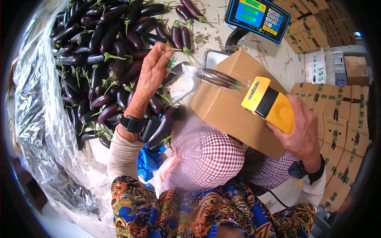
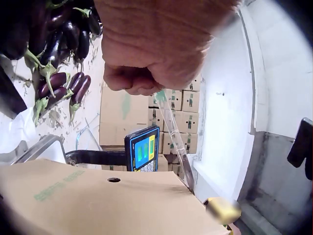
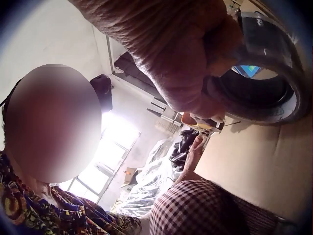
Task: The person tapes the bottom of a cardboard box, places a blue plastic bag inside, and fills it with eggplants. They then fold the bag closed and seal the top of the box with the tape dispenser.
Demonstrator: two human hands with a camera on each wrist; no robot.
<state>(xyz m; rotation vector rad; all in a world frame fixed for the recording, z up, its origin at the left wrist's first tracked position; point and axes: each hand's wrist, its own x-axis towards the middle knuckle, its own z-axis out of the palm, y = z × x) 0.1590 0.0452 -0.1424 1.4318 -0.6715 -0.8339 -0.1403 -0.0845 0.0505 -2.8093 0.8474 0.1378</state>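
Note:
My left hand [image 1: 152,67] is raised left of a cardboard box [image 1: 216,105] and pinches the end of a strip of clear packing tape [image 2: 177,134]. That strip runs taut over the box toward a yellow tape dispenser [image 1: 283,115], which my right hand [image 1: 301,131] grips above the box's right side. In the right wrist view, the tape roll [image 3: 297,100] shows close to my right fingers. The box is closed on top, tilted in the head view, and printed with dark eggplants and green marks. Its near end is by my checked-cloth-covered knee [image 1: 214,152].
A large heap of eggplants [image 1: 107,39] lies at left beside clear plastic sheeting [image 1: 43,119]. Behind the box stands a scale display [image 1: 258,18], with the scale's metal tray [image 1: 212,57] partly under the box. Stacked printed cartons [image 1: 337,115] line the right. A blue bag [image 1: 149,162] lies near my left elbow.

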